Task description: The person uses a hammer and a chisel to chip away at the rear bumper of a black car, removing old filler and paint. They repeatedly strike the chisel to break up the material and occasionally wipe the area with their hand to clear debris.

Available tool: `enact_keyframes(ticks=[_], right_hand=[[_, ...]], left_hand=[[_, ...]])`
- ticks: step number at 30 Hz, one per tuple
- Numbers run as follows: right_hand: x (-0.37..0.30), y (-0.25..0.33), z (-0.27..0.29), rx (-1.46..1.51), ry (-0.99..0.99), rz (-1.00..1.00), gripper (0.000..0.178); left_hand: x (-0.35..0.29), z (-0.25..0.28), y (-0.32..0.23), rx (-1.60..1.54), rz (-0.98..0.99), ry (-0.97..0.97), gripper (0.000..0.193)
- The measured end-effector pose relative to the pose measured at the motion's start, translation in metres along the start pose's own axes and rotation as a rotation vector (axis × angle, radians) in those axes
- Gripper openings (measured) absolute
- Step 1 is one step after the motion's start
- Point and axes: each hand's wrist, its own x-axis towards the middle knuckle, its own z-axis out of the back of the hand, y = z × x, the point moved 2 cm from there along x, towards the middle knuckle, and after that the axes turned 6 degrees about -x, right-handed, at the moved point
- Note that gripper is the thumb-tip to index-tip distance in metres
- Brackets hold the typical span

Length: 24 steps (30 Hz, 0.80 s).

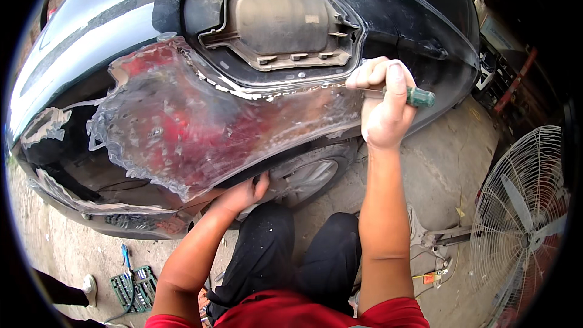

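Observation:
My right hand (388, 103) is closed around a screwdriver with a green handle (420, 97). Its thin shaft points left along the lower rim of a recessed opening (282, 21) in the dark car body. White, crumbly material lines the seam (246, 93) there. Below that seam spreads a sanded body panel (200, 127), patchy red, grey and brown, with ragged edges. My left hand (240, 194) reaches up at the panel's lower edge, beside the wheel (306, 179). Its thumb shows, but the other fingers are mostly hidden, so their grip is unclear.
A large wire-cage fan (525, 231) stands at the right, near a metal floor jack (440, 237). An open tool case (135, 290) with a blue-ended hose lies at lower left, close to another person's shoe (90, 290). My knees are bent beside the wheel.

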Motion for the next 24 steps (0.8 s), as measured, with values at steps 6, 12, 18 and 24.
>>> enact_keyframes(ticks=[6,12,18,24], right_hand=[[-0.011,0.015,0.037,-0.658,0.283,-0.024,0.02],[-0.017,0.017,0.03,-0.631,0.275,-0.245,0.019],[-0.011,0.019,0.029,-0.784,0.393,-0.379,0.02],[-0.014,0.02,0.019,-0.823,0.34,-0.419,0.026]], left_hand=[[0.001,0.001,-0.001,0.017,-0.012,-0.016,0.037],[-0.005,-0.002,0.006,-0.005,-0.004,-0.014,0.037],[-0.007,-0.002,0.005,0.017,-0.031,-0.033,0.038],[-0.009,-0.005,0.01,-0.009,-0.045,-0.052,0.037]])
